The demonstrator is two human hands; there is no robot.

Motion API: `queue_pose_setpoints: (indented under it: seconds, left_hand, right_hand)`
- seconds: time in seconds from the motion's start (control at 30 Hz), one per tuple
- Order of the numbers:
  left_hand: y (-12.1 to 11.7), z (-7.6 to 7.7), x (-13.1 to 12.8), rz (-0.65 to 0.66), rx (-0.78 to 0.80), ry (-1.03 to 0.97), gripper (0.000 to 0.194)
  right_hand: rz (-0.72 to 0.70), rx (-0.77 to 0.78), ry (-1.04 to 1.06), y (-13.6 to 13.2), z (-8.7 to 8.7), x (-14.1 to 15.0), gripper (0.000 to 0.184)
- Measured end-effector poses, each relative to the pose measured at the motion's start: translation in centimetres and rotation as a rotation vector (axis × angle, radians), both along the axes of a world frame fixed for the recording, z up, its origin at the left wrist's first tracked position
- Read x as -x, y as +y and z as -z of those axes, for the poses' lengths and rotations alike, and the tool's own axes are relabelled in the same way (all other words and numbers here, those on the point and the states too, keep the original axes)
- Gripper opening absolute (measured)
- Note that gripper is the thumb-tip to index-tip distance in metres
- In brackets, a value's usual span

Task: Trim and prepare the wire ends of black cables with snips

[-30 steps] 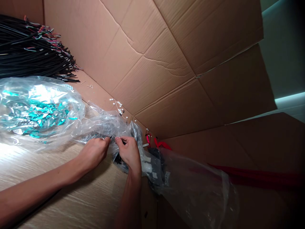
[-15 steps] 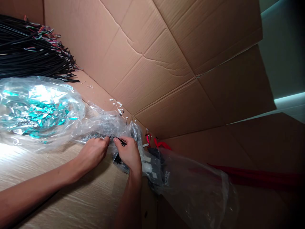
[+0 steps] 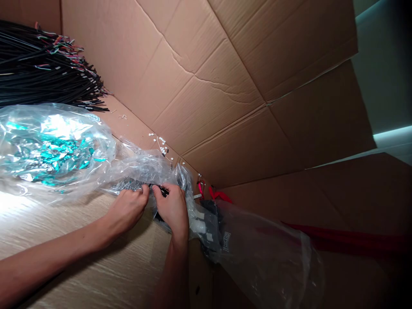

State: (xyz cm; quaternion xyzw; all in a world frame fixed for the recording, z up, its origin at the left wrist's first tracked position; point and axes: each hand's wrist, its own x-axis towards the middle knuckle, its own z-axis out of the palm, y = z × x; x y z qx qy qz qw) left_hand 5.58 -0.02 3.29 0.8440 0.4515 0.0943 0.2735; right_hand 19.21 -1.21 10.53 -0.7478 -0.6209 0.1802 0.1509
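the left hand (image 3: 128,210) and right hand (image 3: 172,209) worked close together at a clear plastic bag (image 3: 141,169). the right fingers (image 3: 157,193) closed on a small black piece (image 3: 163,191) at their tips; the left fingers (image 3: 144,192) curled just beside it, gripping or not, i could not tell. the plastic lay bunched around it, with a bundle of black cables (image 3: 38,68) well off to the left.

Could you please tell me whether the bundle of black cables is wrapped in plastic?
No, the bundle of black cables lies unwrapped against the cardboard, just beyond the clear plastic bag holding shiny teal material.
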Motion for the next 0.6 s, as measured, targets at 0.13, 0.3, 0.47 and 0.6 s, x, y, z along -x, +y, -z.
queue_pose_setpoints:
  seconds: [0.13, 0.3, 0.47, 0.6]
  left_hand:
    - [-0.1, -0.06, 0.06, -0.009, 0.0, -0.009, 0.034]
    - [-0.18, -0.39, 0.24, 0.008, -0.001, -0.001, 0.039]
    - [-0.08, -0.31, 0.16, 0.017, -0.011, 0.048, 0.042]
    - [0.16, -0.2, 0.12, 0.009, 0.008, 0.031, 0.041]
  right_hand:
    - [0.002, 0.014, -0.011, 0.01, -0.13, 0.06, 0.028]
    - [0.038, 0.045, -0.013, 0.32, 0.01, -0.12, 0.024]
    - [0.038, 0.038, -0.028, 0.56, 0.16, -0.18, 0.022]
    - [0.004, 0.035, -0.039, 0.51, 0.01, -0.05, 0.029]
